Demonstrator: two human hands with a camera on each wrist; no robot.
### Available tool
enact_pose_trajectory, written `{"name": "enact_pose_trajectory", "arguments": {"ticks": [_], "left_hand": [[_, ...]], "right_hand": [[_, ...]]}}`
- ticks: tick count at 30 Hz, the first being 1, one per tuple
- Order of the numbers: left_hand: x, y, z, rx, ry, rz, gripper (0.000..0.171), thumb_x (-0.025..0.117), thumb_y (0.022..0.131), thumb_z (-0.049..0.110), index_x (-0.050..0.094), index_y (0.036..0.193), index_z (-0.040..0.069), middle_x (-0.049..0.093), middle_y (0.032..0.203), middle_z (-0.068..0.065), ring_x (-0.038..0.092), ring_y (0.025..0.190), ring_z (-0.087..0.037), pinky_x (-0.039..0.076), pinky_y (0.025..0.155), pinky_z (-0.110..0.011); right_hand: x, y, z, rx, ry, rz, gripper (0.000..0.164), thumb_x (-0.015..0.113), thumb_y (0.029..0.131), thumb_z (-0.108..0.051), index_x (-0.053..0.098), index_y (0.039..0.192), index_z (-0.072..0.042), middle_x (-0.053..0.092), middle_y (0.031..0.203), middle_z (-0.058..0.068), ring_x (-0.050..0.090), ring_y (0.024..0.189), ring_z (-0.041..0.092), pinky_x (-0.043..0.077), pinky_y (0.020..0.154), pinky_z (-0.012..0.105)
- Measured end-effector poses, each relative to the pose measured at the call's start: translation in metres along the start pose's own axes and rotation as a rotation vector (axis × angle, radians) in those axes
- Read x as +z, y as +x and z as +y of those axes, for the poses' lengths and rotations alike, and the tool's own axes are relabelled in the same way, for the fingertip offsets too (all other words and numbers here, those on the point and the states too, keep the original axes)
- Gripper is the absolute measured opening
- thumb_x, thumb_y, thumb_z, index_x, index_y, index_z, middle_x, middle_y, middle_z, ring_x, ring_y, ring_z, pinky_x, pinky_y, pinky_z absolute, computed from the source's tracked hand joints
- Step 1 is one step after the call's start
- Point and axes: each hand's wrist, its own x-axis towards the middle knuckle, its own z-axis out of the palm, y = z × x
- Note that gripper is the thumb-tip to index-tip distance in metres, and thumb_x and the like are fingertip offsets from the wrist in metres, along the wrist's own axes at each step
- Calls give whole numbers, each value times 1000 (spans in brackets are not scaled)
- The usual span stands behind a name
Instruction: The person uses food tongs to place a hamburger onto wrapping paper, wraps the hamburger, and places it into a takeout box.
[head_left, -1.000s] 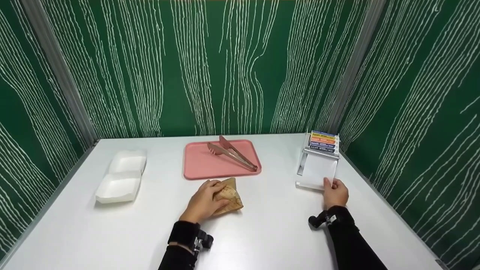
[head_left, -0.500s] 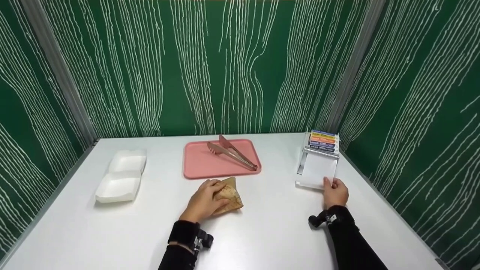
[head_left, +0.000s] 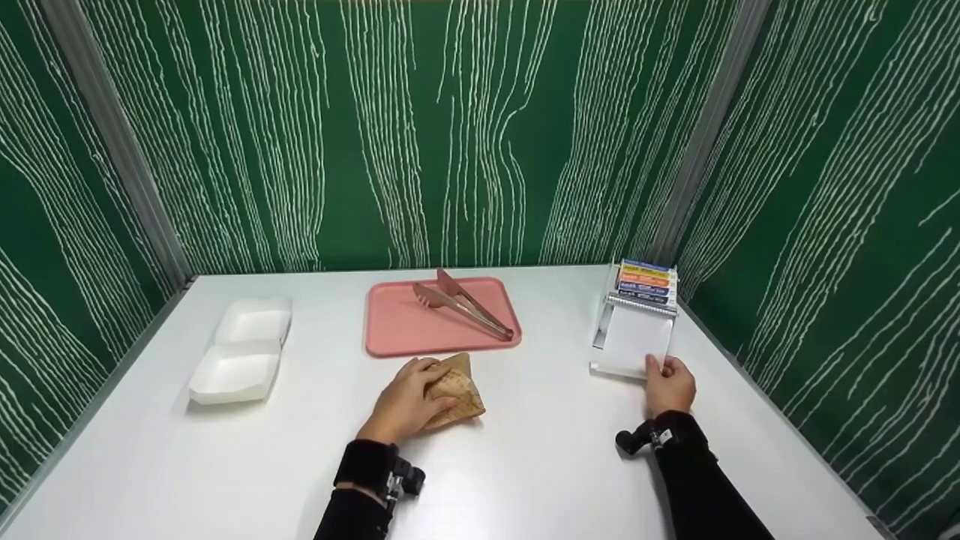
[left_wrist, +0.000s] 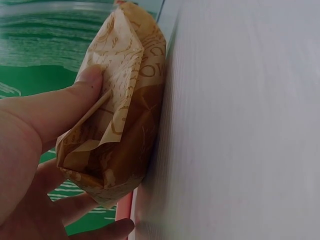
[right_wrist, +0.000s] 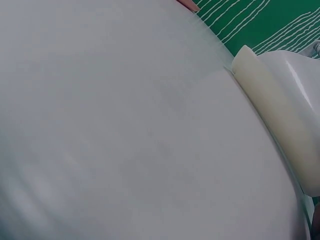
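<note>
My left hand (head_left: 405, 403) holds a wrapped package (head_left: 459, 391) of printed brown paper, bun-sized, resting on the table. In the left wrist view, the thumb lies on the folded paper of the package (left_wrist: 132, 55) and the fingers are around the far side. What is inside is hidden. At the right, my right hand (head_left: 671, 388) pinches the lower right corner of a white sheet (head_left: 636, 337) that slopes down from a stand (head_left: 645, 283) with several coloured printed labels. In the right wrist view, the curved cream and white front of the sheet (right_wrist: 275, 107) shows; the hand is mostly out of frame.
A pink tray (head_left: 390, 330) lies behind the package, with metal tongs (head_left: 472, 311) on it. To the left stands an opened white takeaway box (head_left: 236, 371). A white table (head_left: 525, 465) carries everything, with green, white-lined walls (head_left: 480, 135) around it.
</note>
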Motion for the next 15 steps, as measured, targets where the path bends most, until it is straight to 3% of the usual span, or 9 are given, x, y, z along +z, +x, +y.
{"name": "enact_pose_trajectory", "arguments": {"ticks": [15], "left_hand": [[0,1,1,25,12,14,60,82,91,27,63,144,4,59,142,-13,53,135,-35,42,114,-54]], "right_hand": [[-1,-1,-4,43,23,-29,24,68,102,-17,67,107,7,61,77,-3,51,68,8,41,60,18]]}}
